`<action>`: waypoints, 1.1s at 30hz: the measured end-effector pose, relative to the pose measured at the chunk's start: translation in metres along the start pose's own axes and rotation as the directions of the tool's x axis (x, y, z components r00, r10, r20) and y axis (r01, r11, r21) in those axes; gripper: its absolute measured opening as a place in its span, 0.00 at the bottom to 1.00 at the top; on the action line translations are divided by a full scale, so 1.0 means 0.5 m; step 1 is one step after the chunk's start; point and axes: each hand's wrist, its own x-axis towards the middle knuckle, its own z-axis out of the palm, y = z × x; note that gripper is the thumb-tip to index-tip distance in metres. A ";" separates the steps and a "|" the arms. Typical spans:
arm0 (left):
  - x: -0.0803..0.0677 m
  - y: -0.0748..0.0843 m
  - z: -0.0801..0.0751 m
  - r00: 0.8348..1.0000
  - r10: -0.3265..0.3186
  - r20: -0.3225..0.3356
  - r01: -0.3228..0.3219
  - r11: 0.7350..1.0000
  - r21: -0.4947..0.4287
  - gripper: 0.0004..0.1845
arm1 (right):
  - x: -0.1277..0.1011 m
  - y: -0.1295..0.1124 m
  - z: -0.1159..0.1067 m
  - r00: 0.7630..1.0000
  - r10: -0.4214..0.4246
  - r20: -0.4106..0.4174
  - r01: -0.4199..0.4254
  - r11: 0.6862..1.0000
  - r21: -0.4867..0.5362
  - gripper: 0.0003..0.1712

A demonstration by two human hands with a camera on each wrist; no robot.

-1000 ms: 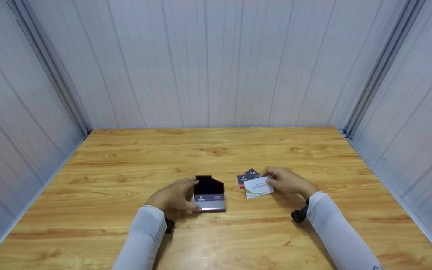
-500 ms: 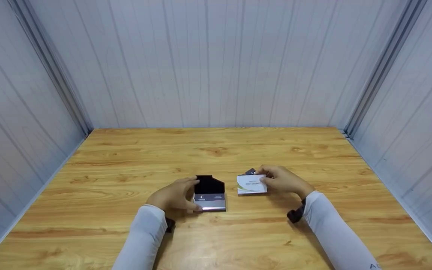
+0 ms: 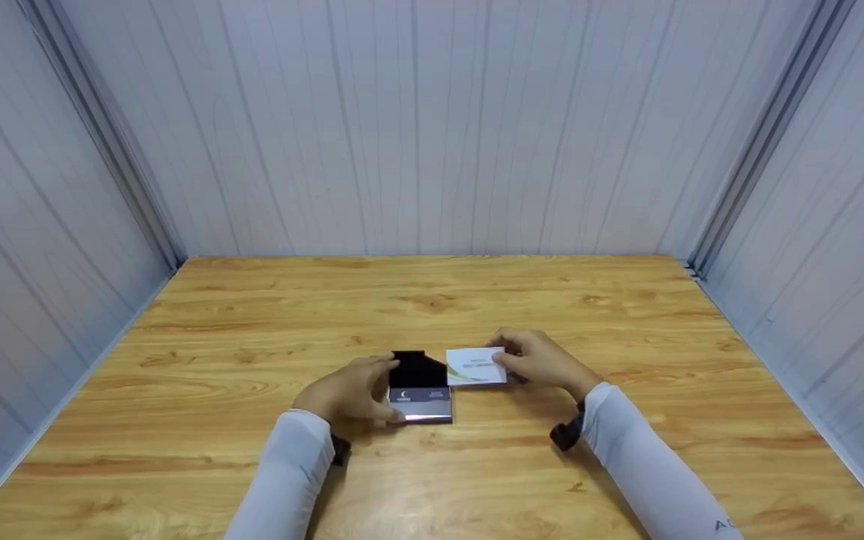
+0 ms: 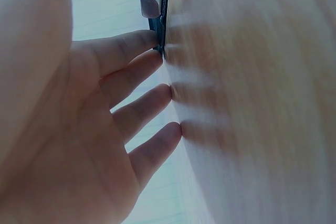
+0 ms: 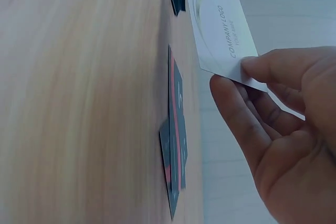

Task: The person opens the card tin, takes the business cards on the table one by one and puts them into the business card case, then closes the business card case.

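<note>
Left hand [image 3: 348, 395] is resting on the table [image 3: 252, 315], fingers straight and relaxed, fingertips [image 4: 152, 39] touching the left side of the card case [image 3: 420, 388]. Case is sitting open, lid up, around the middle of the table, slightly toward the near edge. Right hand [image 3: 541, 361] is pinching a white card [image 3: 476, 366] between thumb and fingers, holding it above the table just right of the case's open lid, near edge of card almost at the lid. Dark cards [image 5: 174, 145] are lying flat on the table under the right hand, mostly hidden in the head view.
</note>
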 end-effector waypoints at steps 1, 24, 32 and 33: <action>0.000 0.000 0.000 1.000 0.001 0.001 -0.001 1.000 0.004 0.54 | 0.004 -0.004 0.005 1.000 -0.001 -0.003 0.001 1.000 0.000 0.13; 0.009 -0.001 0.001 0.999 0.033 -0.017 -0.034 0.999 -0.023 0.58 | 0.077 -0.083 0.120 0.997 -0.068 0.028 0.068 0.998 0.014 0.12; 0.006 -0.001 0.000 0.999 0.045 -0.015 -0.045 0.999 -0.006 0.57 | 0.076 -0.088 0.126 0.998 -0.039 0.051 0.039 0.999 0.005 0.12; 0.005 -0.001 0.000 0.999 0.041 -0.014 -0.041 0.999 -0.002 0.57 | 0.077 -0.089 0.126 0.998 -0.036 0.052 0.036 0.999 0.004 0.12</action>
